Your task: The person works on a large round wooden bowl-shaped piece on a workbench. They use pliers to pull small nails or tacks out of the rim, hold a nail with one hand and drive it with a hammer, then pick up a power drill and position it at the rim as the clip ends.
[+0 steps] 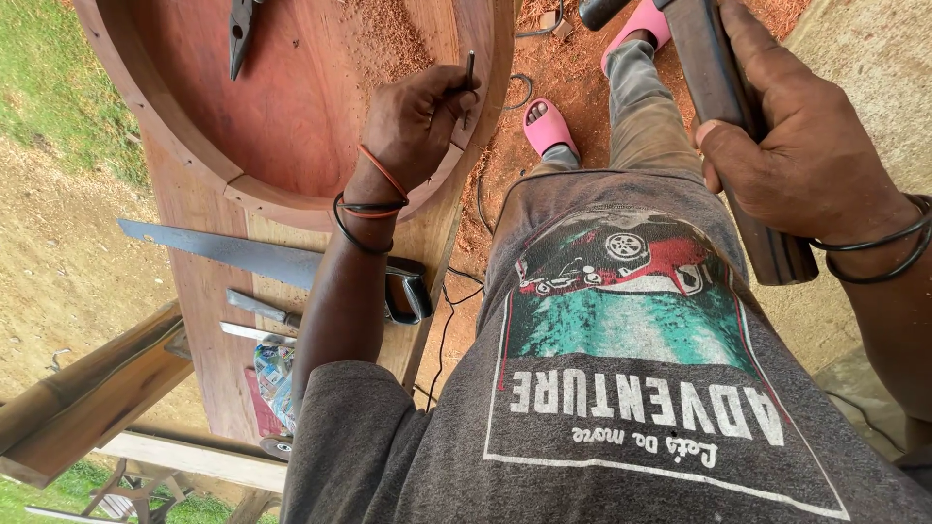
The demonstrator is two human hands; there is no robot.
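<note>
My left hand (417,121) pinches a thin dark nail (470,73) upright against the rim of a large round reddish wooden piece (184,146) that lies on a plank bench (199,291). Orange and black bands circle that wrist. My right hand (806,146) is closed around the thick dark handle of a hammer-like tool (767,243), raised at the right, apart from the wood. The tool's head (600,10) shows partly at the top edge.
Dark pliers (241,29) rest inside the round piece among sawdust. A hand saw (243,254) and two metal tools (260,311) lie on the bench. My feet in pink slippers (549,126) stand on sawdust-strewn ground with loose wire (519,89). Grass borders the left.
</note>
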